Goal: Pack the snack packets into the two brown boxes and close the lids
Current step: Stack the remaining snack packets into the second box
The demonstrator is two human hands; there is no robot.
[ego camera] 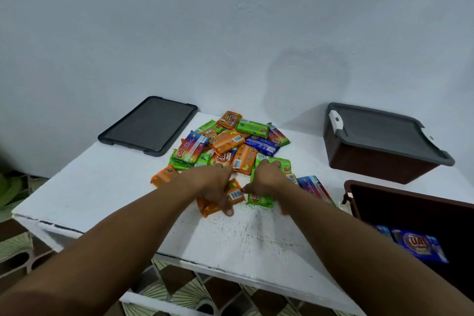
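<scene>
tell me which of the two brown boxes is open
The near brown box at the right edge: lidless, a blue packet inside. The far box wears its grey lid.

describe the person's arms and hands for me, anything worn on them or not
The left hand and right hand are bare, with no gloves. No ring, watch or bracelet shows on either. The left forearm and right forearm are uncovered down to the frame edge, with no sleeve, cuff or band in view. No markings show, though the picture is slightly blurred.
</scene>
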